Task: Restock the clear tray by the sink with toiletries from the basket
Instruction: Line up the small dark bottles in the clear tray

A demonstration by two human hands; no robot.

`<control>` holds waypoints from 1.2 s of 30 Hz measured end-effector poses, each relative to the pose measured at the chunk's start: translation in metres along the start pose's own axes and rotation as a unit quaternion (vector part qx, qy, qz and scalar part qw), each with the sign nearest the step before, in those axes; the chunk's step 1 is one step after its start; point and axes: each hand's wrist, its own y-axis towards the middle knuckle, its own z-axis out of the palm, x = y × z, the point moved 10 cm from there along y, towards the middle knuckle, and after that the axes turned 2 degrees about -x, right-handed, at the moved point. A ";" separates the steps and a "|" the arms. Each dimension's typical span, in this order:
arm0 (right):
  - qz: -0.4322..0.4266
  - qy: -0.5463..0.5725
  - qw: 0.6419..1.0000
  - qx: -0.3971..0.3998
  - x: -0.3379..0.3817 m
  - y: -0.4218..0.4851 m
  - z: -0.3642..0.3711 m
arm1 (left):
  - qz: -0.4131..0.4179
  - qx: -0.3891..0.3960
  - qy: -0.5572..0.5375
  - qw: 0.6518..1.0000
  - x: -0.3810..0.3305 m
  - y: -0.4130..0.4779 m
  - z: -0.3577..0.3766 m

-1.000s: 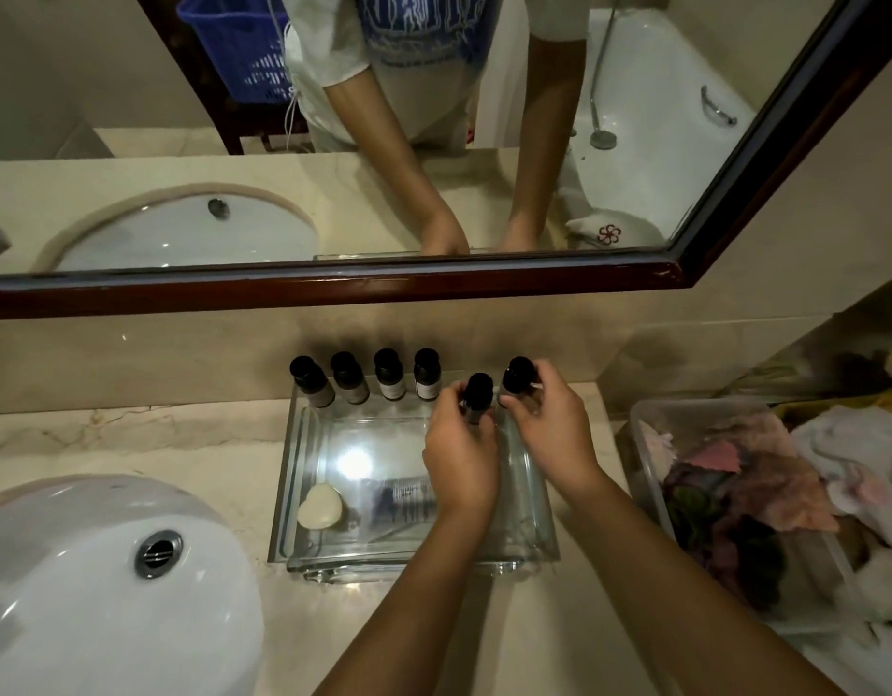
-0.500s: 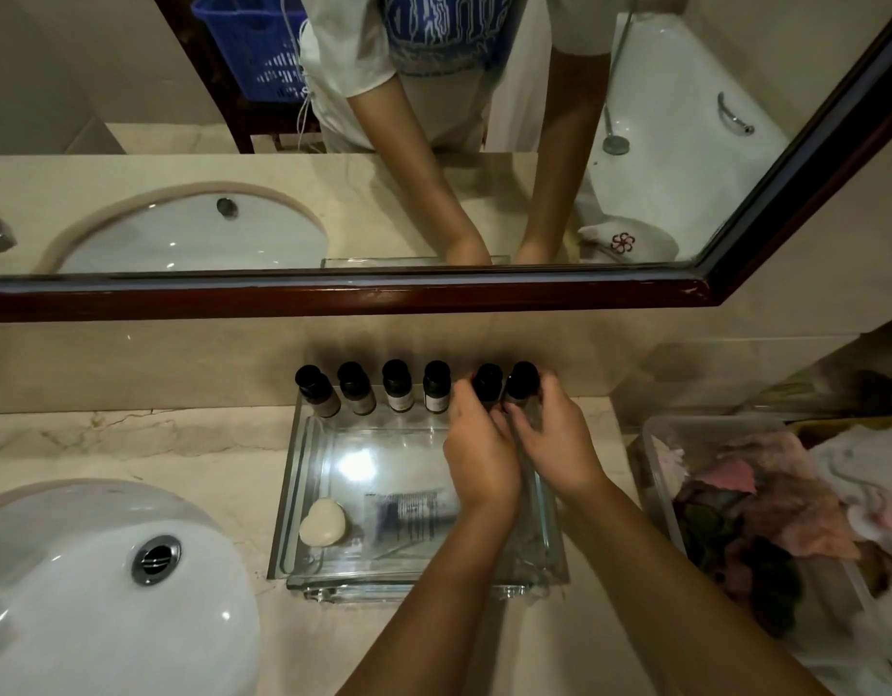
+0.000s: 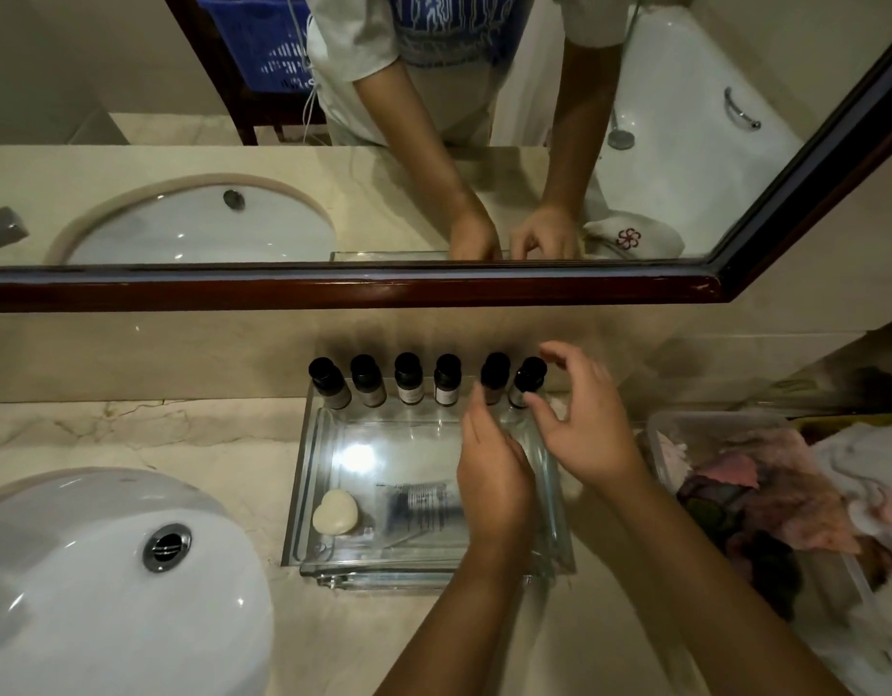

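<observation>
Tray point(image 3: 303, 499) sits on the counter point(image 3: 183, 434) just right of the sink point(image 3: 107, 585), under the mirror point(image 3: 333, 288), with six dark-capped bottles point(image 3: 409, 376) lined along its back edge, a heart-shaped soap point(image 3: 335, 512) and a printed sachet point(image 3: 424, 502) on its floor. The step in hand looks like squaring off the bottle row. The left hand point(image 3: 494, 474) reaches in with straight fingers, their tips at the fifth bottle point(image 3: 495, 376). The right hand point(image 3: 584, 424) arches loosely round the end bottle point(image 3: 528, 381), thumb just beside it, holding nothing that I can see; whether the thumb touches the bottle I cannot tell. The hands are close but apart. The next move probably calls for drawing both hands clear without tipping the narrow bottles, then fetching more stock. A blue basket point(image 3: 263, 37) shows only in the mirror, and a clear bin point(image 3: 685, 424) of cloths stands right of the tray. The bottles carry pale labels and the sachet dark print, all too small to read. A white cloth point(image 3: 635, 233) in the mirror bears a red flower emblem, with no words.
</observation>
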 end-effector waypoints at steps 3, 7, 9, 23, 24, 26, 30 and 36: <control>-0.060 -0.058 0.996 0.019 0.023 0.009 -0.005 | 0.056 0.004 0.038 0.998 -0.001 -0.015 -0.010; -0.077 -0.141 0.983 0.093 0.031 0.028 0.013 | 0.098 0.025 0.075 0.992 0.013 -0.019 -0.020; -0.070 -0.177 0.974 0.127 0.027 0.034 0.027 | 0.102 0.047 0.082 0.990 0.019 -0.012 -0.024; -0.044 -0.193 0.973 0.123 0.022 0.037 0.038 | 0.171 0.193 0.218 0.941 0.015 0.011 -0.002; -0.043 -0.191 0.973 0.122 0.022 0.037 0.037 | 0.174 0.195 0.218 0.940 0.015 0.012 -0.001; -0.044 -0.189 0.973 0.121 0.022 0.036 0.037 | 0.176 0.197 0.218 0.940 0.015 0.012 0.000; -0.044 -0.199 0.971 0.128 0.022 0.037 0.036 | 0.178 0.198 0.220 0.939 0.013 0.013 0.001; -0.050 -0.239 0.962 0.126 0.026 0.035 0.035 | 0.177 0.199 0.216 0.939 0.012 0.014 0.002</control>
